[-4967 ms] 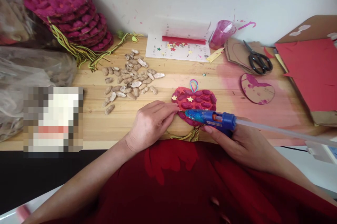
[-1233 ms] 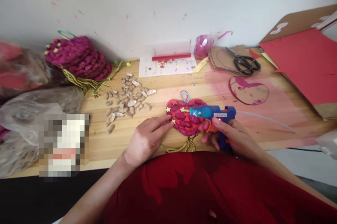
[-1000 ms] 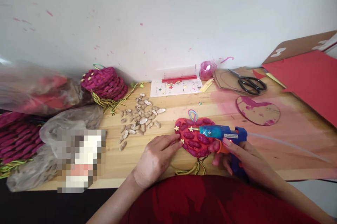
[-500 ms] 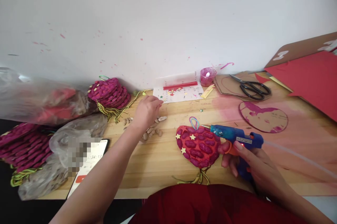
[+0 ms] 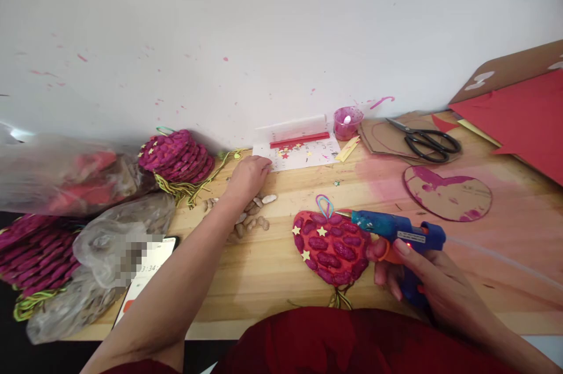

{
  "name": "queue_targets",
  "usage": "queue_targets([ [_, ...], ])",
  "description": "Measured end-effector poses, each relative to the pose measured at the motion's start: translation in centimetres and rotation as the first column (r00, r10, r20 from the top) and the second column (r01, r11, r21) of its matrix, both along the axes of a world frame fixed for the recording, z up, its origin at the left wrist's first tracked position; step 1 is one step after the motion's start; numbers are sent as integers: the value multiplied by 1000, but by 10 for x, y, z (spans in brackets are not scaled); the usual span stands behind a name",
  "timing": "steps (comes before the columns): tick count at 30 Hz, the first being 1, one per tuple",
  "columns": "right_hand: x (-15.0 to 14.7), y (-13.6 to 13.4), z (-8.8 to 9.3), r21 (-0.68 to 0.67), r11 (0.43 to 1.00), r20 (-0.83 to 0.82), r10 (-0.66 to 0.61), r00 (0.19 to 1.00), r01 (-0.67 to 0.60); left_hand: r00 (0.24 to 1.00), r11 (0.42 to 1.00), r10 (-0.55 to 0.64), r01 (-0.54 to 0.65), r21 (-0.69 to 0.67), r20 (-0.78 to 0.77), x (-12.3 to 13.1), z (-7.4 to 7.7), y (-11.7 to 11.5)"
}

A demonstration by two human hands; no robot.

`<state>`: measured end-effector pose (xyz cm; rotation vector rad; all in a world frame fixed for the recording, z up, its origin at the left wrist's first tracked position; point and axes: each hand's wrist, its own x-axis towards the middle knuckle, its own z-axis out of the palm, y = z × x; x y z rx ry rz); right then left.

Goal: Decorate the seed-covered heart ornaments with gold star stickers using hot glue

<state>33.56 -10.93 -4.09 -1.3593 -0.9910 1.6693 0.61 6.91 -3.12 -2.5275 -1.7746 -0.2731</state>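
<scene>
My right hand (image 5: 411, 268) is wrapped round a blue hot glue gun (image 5: 396, 230), fingers at its orange trigger. A small red light glows on its side. The nozzle reaches over the top right of a red heart (image 5: 328, 248) covered in glittery magenta peanut shells, with several pale stars, a loop on top and a tassel below. My left hand (image 5: 250, 177) is at the left edge of a white paper (image 5: 314, 154) with small stars on it. Its fingers are bent together, and whatever they pinch is hidden. Below that hand lie several peanuts (image 5: 250, 224).
Stacked magenta hearts (image 5: 176, 157) and plastic bags (image 5: 109, 239) lie left, near a phone (image 5: 147, 271). Black-handled scissors (image 5: 431, 142) rest on cardboard at the back right. A cardboard heart (image 5: 448, 195), red sheets (image 5: 519, 116) and a cup of magenta paint (image 5: 347, 123) are also there.
My left hand has shifted slightly toward the paper's edge, its fingers still bent. The glue gun stays in my right hand, nearly unmoved. The view has tilted a little.
</scene>
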Motion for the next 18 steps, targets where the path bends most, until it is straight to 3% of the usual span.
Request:
queue_targets([
  [9, 1, 0, -3, 11, 1000, -6, 8, 1000, -8, 1000, 999, -25, 24, -44, -17, 2, 3, 2],
  [18, -1, 2, -1, 25, 1000, -8, 2, 1000, -2, 966, 996, 85, -79, -34, 246, -3, -3, 6],
])
